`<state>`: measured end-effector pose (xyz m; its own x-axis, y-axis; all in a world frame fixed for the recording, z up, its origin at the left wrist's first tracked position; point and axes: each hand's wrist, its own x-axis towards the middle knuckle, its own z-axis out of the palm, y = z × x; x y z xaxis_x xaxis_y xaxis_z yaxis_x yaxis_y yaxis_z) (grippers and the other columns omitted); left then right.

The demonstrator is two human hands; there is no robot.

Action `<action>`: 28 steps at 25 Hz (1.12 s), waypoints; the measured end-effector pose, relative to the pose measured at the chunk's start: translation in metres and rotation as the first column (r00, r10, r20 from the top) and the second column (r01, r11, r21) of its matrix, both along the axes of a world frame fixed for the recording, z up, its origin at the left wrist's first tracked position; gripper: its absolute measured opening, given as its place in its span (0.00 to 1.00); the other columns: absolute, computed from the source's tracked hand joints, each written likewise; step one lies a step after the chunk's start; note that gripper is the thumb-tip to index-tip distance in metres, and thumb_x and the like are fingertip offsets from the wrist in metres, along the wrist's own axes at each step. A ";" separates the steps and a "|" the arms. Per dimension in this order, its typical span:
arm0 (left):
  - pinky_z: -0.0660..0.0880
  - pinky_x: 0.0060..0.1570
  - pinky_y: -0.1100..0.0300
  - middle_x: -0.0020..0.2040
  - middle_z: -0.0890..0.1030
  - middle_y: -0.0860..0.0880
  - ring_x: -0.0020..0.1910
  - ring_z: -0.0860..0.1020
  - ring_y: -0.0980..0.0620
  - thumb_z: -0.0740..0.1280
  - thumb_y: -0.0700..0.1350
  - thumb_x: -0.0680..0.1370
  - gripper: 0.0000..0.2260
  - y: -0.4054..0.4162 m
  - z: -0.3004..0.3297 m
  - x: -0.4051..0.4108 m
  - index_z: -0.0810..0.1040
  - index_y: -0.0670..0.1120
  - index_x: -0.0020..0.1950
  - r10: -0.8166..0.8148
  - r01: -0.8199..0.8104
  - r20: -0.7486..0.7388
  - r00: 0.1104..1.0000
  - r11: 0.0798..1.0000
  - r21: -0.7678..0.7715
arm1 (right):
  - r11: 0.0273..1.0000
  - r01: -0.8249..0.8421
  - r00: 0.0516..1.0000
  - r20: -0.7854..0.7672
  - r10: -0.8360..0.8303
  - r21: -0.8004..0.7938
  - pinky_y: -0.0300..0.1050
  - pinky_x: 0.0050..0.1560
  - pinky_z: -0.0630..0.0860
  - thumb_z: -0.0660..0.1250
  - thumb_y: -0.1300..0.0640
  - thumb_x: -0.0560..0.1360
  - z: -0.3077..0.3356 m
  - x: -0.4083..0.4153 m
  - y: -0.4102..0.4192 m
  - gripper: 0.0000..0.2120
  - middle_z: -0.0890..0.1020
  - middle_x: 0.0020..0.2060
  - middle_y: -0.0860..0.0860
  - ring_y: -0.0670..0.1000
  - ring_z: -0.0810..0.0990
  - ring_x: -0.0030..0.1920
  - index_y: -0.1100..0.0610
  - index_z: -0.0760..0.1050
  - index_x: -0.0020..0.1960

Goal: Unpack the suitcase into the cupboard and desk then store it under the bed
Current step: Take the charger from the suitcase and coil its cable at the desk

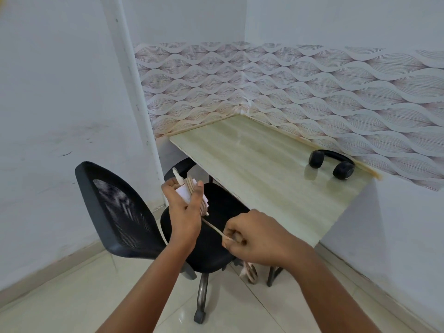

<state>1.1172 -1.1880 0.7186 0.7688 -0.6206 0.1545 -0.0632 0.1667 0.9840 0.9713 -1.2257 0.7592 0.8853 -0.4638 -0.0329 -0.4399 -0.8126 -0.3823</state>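
My left hand (183, 210) grips a white charger block with a pale cable (204, 204) wound round it, held above the chair seat. A strand of that cable (213, 228) runs taut down to my right hand (254, 239), which pinches it between thumb and fingers. More cable hangs below my right hand (248, 272). The light wooden desk (264, 169) stands to the right of both hands. Black headphones (332, 164) lie on the desk by the wall. No suitcase is in view.
A black mesh office chair (120, 212) stands in front of the desk, its seat under my hands. Patterned wallpaper (288, 87) backs the desk. White walls close the corner at left and right. Pale floor tiles (72, 296) lie below.
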 end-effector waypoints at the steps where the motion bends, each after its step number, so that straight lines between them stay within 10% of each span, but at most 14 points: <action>1: 0.79 0.39 0.60 0.48 0.74 0.48 0.44 0.79 0.52 0.66 0.49 0.76 0.17 0.001 -0.003 0.006 0.60 0.52 0.59 -0.003 -0.004 0.107 0.994 0.998 0.065 | 1.000 -0.010 1.000 0.029 0.009 0.025 0.42 0.36 0.72 0.66 0.47 0.74 0.007 -0.003 -0.002 0.10 0.79 0.31 0.46 0.45 0.77 0.33 0.54 0.79 0.44; 3: 0.79 0.38 0.57 0.47 0.74 0.48 0.42 0.79 0.51 0.67 0.51 0.75 0.17 0.005 -0.007 0.015 0.62 0.51 0.57 -0.162 0.118 0.234 0.959 0.975 0.189 | 0.987 -0.020 0.983 0.181 -0.009 0.157 0.39 0.31 0.67 0.70 0.45 0.72 0.017 -0.008 -0.010 0.13 0.73 0.22 0.45 0.44 0.71 0.26 0.56 0.80 0.39; 7: 0.76 0.35 0.65 0.45 0.75 0.45 0.36 0.78 0.60 0.63 0.56 0.74 0.16 0.022 -0.008 0.015 0.67 0.46 0.54 -0.554 0.531 0.035 0.832 0.813 0.238 | 0.912 0.007 0.833 0.502 -0.232 0.410 0.41 0.34 0.66 0.72 0.45 0.66 0.026 -0.014 -0.039 0.15 0.72 0.22 0.52 0.45 0.67 0.26 0.57 0.80 0.34; 10: 0.75 0.42 0.67 0.47 0.76 0.44 0.41 0.78 0.58 0.63 0.69 0.69 0.31 0.028 -0.010 0.012 0.68 0.43 0.54 -0.733 0.699 0.008 0.681 0.653 0.292 | 0.874 0.031 0.710 0.605 -0.360 0.484 0.40 0.37 0.65 0.73 0.47 0.65 0.021 -0.007 -0.057 0.16 0.65 0.21 0.47 0.45 0.60 0.25 0.61 0.79 0.33; 13: 0.74 0.45 0.61 0.46 0.77 0.46 0.43 0.76 0.52 0.73 0.60 0.65 0.28 0.027 -0.008 0.005 0.70 0.45 0.55 -0.809 0.787 -0.060 0.585 0.548 0.284 | 0.893 0.111 0.652 0.646 -0.396 0.436 0.42 0.35 0.65 0.74 0.46 0.65 0.013 0.001 -0.072 0.19 0.64 0.22 0.49 0.47 0.59 0.25 0.62 0.78 0.31; 21: 0.77 0.33 0.62 0.47 0.77 0.43 0.39 0.77 0.52 0.64 0.49 0.71 0.17 0.013 0.016 -0.001 0.71 0.43 0.57 -0.580 0.578 -0.398 0.710 0.804 -0.140 | 0.861 0.457 0.674 0.545 -0.499 0.224 0.33 0.27 0.58 0.64 0.47 0.77 -0.029 0.017 -0.058 0.17 0.70 0.21 0.44 0.43 0.65 0.21 0.58 0.80 0.37; 28: 0.80 0.49 0.52 0.50 0.76 0.44 0.44 0.81 0.48 0.62 0.46 0.79 0.16 -0.015 0.019 0.017 0.62 0.46 0.64 -0.261 0.080 -0.507 0.822 0.933 -0.351 | 0.988 0.100 0.976 0.207 -0.073 -0.120 0.49 0.40 0.74 0.52 0.50 0.82 -0.047 0.031 0.006 0.13 0.77 0.39 0.51 0.53 0.77 0.38 0.56 0.72 0.51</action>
